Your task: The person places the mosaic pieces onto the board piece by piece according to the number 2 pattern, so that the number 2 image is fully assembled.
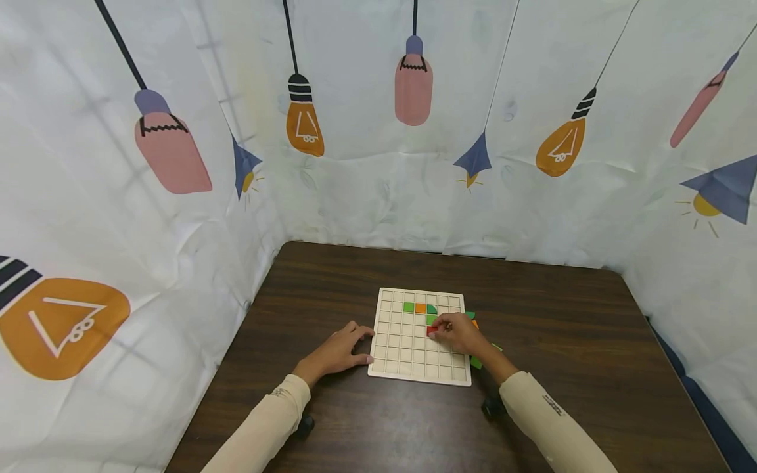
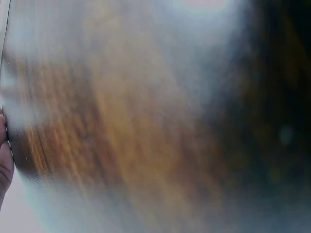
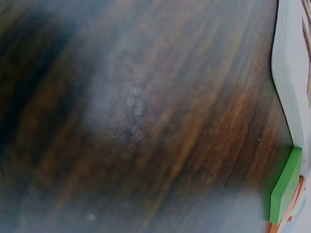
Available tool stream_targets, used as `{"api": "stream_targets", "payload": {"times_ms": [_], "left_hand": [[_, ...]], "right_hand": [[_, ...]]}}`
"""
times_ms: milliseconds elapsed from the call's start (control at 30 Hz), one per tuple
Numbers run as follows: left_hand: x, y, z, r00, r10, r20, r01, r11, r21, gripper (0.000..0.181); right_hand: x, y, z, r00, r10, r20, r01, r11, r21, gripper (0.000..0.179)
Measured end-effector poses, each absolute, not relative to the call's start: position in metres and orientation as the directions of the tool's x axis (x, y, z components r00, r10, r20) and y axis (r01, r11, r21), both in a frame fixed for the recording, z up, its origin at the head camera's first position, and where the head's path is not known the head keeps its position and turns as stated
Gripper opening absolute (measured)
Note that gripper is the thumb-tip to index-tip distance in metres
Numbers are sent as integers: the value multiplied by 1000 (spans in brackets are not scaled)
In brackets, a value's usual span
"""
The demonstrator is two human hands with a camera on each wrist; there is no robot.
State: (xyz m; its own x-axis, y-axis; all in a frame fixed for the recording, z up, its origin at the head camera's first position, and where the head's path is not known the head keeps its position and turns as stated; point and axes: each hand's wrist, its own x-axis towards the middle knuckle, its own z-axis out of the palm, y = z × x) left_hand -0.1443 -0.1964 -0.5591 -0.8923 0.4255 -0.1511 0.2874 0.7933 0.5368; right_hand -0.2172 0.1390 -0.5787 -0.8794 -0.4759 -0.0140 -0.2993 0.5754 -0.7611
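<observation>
Altogether, five tiles show on one pale, square, grid-scored board. Three make a row towards twelve o'clock: a green square, an orange square and a dark green tile with a rounded corner. At that one's six o'clock lies a lighter green tile, then the red tile, which one right hand pinches in its fingertips. At nine o'clock, one left hand touches the board's edge, thumb and fingers wide apart. Towards three and four o'clock, loose green and orange pieces, partly hidden, defy counting on the dark, wood-grained table.
</observation>
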Motion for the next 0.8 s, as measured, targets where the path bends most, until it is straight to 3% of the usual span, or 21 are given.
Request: {"api": "stream_targets", "payload": {"times_ms": [333, 800], "left_hand": [[-144, -196, -559, -889, 433, -149, 297, 793, 532, 61], [-144, -196, -559, -889, 435, -143, 300, 790, 535, 60]], "right_hand": [[-217, 139, -578, -892, -452, -5, -297, 594, -747, 14], [-211, 161, -565, -881, -470, 53, -322, 514, -795, 26]]}}
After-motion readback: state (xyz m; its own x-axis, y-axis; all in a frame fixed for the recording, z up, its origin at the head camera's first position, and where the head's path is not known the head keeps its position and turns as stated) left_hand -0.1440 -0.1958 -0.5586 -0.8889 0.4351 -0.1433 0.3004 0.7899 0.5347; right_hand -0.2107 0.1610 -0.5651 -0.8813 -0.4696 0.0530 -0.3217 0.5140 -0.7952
